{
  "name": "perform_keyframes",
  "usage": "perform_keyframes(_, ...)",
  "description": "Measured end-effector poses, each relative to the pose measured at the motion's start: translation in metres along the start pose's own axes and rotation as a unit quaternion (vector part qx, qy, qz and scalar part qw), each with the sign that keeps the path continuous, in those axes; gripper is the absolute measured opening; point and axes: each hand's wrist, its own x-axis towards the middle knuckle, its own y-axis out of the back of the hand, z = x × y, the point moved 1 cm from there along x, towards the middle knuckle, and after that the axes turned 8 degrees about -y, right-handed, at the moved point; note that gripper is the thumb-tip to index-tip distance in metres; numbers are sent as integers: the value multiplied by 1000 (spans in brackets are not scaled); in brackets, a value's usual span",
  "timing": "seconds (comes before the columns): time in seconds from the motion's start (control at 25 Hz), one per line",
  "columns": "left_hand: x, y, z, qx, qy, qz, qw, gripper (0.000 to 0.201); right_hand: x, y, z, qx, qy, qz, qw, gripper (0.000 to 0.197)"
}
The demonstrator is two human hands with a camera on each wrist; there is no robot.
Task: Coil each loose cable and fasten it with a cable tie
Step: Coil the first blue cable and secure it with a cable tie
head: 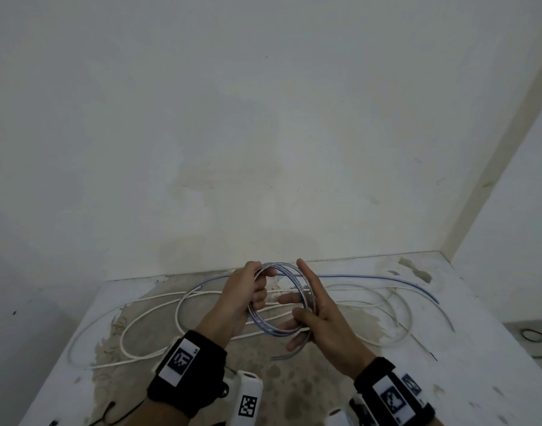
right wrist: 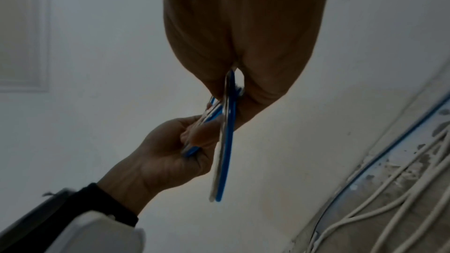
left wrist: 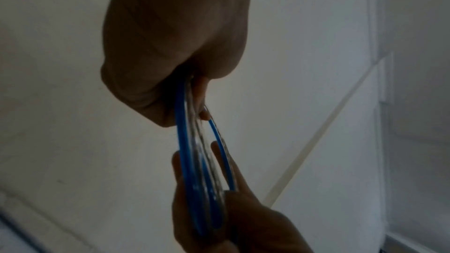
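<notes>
cable coil [head: 279, 298] is clear with a blue stripe, loose cables [head: 159, 305] are plain white, wristbands [head: 186, 373] black with black-and-white square markers.

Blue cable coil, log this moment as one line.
blue cable coil: held off the table | left hand: grips one side | right hand: holds the other side | white cables: loose on table | tie: none seen
</notes>
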Motion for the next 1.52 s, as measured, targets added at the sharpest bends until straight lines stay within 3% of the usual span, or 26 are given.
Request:
perform_keyframes(0.12,-1,0,-1,67,-23,-14,997,40,1,0,-3,0,7,60,998,60)
perform_keyframes(0.32,2,2,-5,175,-123,-21,977,34,6,2,-4,52,17,120,991,39)
perform_keyframes(0.44,3,4,-6,219,-86,-42,971,40,8,1,-4,62,19,135,989,38)
perform_keyframes(0.52,-1,3,-4,146,-2,-95,985,38,10,5,-4,55,6,144,988,37)
perform_keyframes(0.6,-7,2,1,-5,77,-143,987,31,12,9,-7,50,-14,142,989,31)
perform_keyframes(0.64,-9,1,3,-71,87,-149,982,30,12,11,-9,51,-20,136,989,27)
perform_keyframes(0.72,-8,2,6,-153,56,-121,979,30,13,15,-11,61,-9,127,990,24)
perform_keyframes(0.88,-2,11,9,-166,-27,-47,985,29,10,25,-6,45,41,174,983,24)
perform_keyframes(0.96,-4,12,8,-164,-35,-51,985,30,7,24,-2,9,6,181,984,23)
perform_keyframes(1.04,-8,6,4,-160,-51,-61,984,30,5,18,-3,5,-63,142,988,22)
perform_keyframes(1.12,-12,-1,0,-150,-78,-61,984,30,3,6,-8,44,-122,97,987,26)
perform_keyframes(1.24,-17,-9,-4,-162,-105,-43,980,32,3,-7,-11,129,-148,113,974,33)
perform_keyframes(1.4,-20,-20,-4,-194,-112,4,975,31,7,-17,-8,149,-125,167,967,46)
perform_keyframes(1.52,-17,-22,-8,-186,-93,40,977,30,12,-20,-6,90,-74,206,971,33)
